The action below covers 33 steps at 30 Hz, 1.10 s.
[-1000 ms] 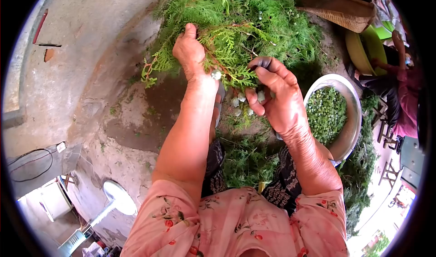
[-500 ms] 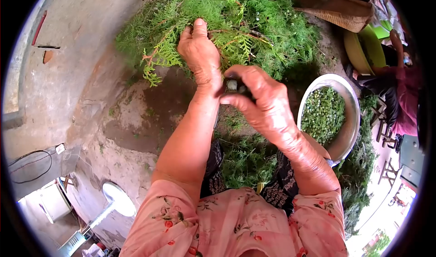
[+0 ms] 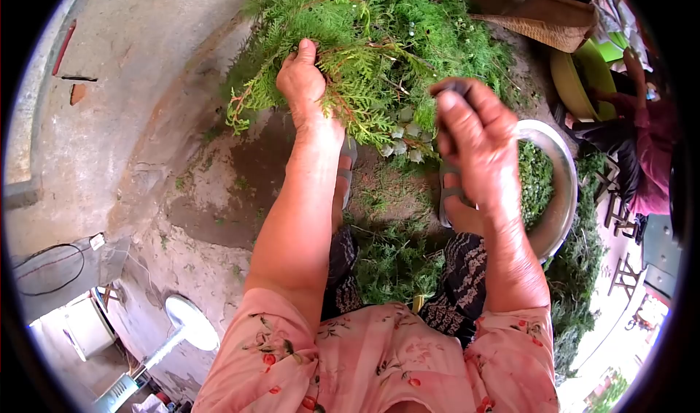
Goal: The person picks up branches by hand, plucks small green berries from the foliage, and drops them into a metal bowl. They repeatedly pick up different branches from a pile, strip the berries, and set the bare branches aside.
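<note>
Left hand (image 3: 306, 85): my fingers clamp the branch (image 3: 364, 117), whose stem runs rightward from my fist.
Right hand (image 3: 474, 139): fingers bunched shut, contents hidden.
Pale cones (image 3: 405, 137): on the branch, between my hands, nearer the right.
Bowl (image 3: 565, 201): just beyond the right hand.

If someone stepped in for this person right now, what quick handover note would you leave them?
Left hand: closed on a leafy branch; pale cones hang from it.
Right hand: fingers curled in, beside the metal bowl; whether they hold anything is hidden.
Done: the bowl holds many green pickings.
Not yet done: cones remain on the held branch, and a big branch pile lies behind it.
</note>
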Motion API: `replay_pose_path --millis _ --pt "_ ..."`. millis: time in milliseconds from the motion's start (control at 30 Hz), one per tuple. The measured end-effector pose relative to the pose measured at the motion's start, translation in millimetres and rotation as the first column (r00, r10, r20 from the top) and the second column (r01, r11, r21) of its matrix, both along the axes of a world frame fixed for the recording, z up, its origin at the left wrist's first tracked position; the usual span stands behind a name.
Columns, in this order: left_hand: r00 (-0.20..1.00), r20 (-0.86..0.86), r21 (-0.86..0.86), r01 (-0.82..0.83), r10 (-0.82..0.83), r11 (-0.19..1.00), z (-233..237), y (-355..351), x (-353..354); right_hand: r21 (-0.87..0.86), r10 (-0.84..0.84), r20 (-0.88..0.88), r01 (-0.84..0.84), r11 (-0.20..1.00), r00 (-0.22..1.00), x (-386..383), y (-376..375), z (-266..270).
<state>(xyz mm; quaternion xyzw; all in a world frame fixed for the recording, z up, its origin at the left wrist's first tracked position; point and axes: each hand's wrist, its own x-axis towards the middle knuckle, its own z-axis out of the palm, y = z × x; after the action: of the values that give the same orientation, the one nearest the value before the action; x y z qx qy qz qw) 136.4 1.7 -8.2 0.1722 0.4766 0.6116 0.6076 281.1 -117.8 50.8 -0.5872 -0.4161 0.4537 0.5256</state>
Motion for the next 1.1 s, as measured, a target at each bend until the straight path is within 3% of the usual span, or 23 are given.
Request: replay_pose_path --millis 33,100,167,233,267,333,400,467,567,633,733,900,1000,1033,1100 --pt "1.0 0.003 -0.003 0.006 -0.006 1.0 -3.2 0.2 -2.6 -0.128 -0.08 0.024 0.082 0.988 0.997 10.7 3.5 2.3" --pt "0.998 0.024 -0.088 0.064 -0.063 0.994 1.6 -5.4 -1.4 -0.193 -0.149 -0.03 0.14 0.971 0.988 43.9 10.1 -15.9" --pt "0.992 -0.012 -0.11 0.123 -0.125 0.986 -2.4 -2.5 -4.3 -0.127 -0.195 0.031 0.197 0.972 0.98 81.1 12.4 -34.4" --pt "0.979 0.117 -0.104 0.18 -0.167 0.978 0.0 -5.1 -1.7 -0.075 -0.302 0.197 0.321 0.944 0.933 119.1 9.4 -46.7" --pt "0.978 0.124 -0.128 0.184 -0.168 0.975 6.4 -6.5 3.2 -0.06 -0.369 0.347 0.413 0.909 0.862 133.1 5.8 -48.0" --pt "0.974 0.025 -0.085 0.226 -0.225 0.97 -0.1 -7.5 0.5 -0.011 -0.443 0.472 0.508 0.862 0.762 173.6 -3.4 -65.1" --pt "0.967 -0.024 -0.111 0.251 -0.255 0.962 5.1 -11.4 2.2 0.041 -0.49 0.648 0.615 0.787 0.583 208.5 -16.4 -81.5" --pt "0.982 0.026 -0.123 0.187 -0.185 0.975 14.2 -15.4 12.5 0.128 -0.518 0.748 0.676 0.726 0.414 232.5 -27.9 -101.9" --pt "0.963 0.139 -0.081 0.244 -0.232 0.966 15.2 -16.5 15.6 -0.002 -0.397 0.856 0.77 0.638 0.331 252.7 -39.3 -114.8" --pt "0.963 0.097 -0.053 0.259 -0.253 0.964 11.1 -14.6 14.5 -0.034 -0.42 0.827 0.779 0.626 0.374 259.2 -47.0 -120.9" --pt "0.958 0.061 -0.035 0.281 -0.279 0.959 1.7 -10.8 10.7 0.165 -0.464 0.858 0.738 0.654 0.22 261.9 -48.8 -121.6" --pt "0.955 0.027 0.024 0.294 -0.294 0.956 1.3 -16.9 15.8 0.144 -0.458 0.862 0.761 0.633 0.218 254.2 -50.2 -106.9" --pt "0.94 0.13 0.0 0.317 -0.314 0.949 5.9 -21.5 21.6 0.08 -0.399 0.892 0.795 0.602 0.213 255.9 -51.6 -105.1" --pt "0.886 0.112 0.155 0.432 -0.45 0.888 -15.7 -14.8 6.2 0.108 -0.374 0.916 0.804 0.584 0.149 252.3 -53.0 -105.8" --pt "0.948 0.032 0.046 0.315 -0.317 0.948 -13.1 -14.5 15.2 0.125 -0.371 0.92 0.803 0.583 0.127 254.3 -52.0 -107.9"
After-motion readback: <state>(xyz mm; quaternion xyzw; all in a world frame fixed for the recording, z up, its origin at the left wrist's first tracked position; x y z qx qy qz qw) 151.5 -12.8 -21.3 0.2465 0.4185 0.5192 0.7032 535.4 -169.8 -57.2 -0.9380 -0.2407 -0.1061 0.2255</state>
